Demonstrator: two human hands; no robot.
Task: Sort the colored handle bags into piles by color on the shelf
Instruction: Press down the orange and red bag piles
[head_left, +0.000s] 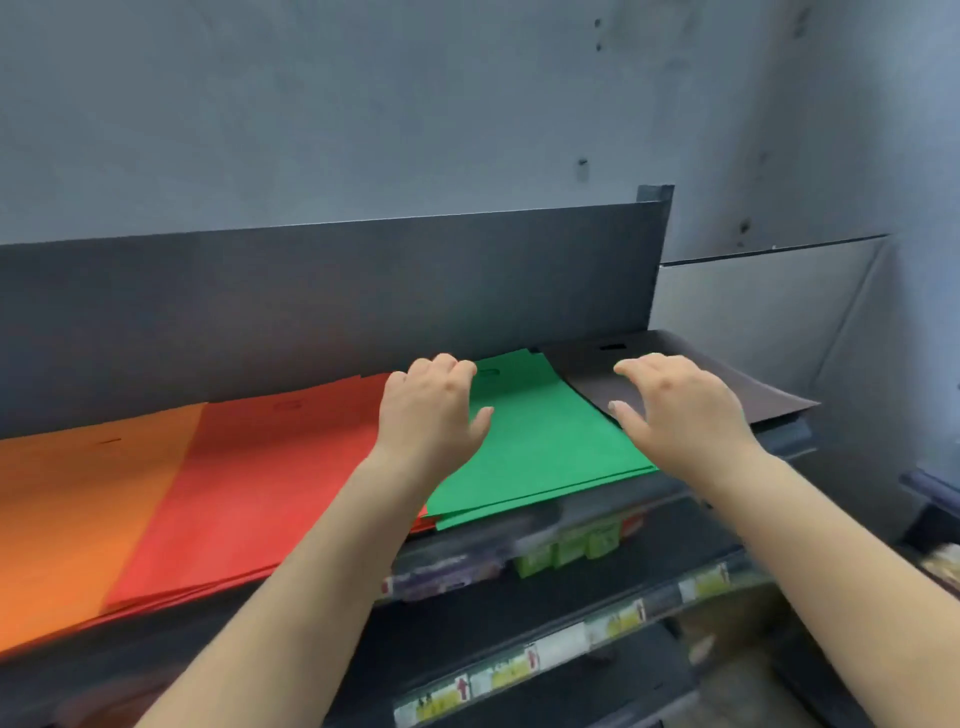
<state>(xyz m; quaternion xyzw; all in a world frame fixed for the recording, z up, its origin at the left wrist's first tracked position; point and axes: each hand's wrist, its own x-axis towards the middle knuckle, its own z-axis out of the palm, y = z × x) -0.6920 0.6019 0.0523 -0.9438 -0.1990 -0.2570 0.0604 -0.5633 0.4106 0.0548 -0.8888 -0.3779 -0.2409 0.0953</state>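
Head view: four piles lie side by side on the top shelf (779, 434), orange pile (78, 509), red pile (249, 483), green pile (540, 447), dark pile (675, 374), edges overlapping. Left hand (434, 402) rests loosely curled on the green pile's left edge, gripping nothing; right hand (675, 405), fingers spread, hovers over its right edge. Dark pile overhangs the shelf end.

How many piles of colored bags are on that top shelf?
4. From left to right: an orange pile, a red pile, a green pile between the two hands, and a dark pile at the right end. More may lie beyond the left edge.
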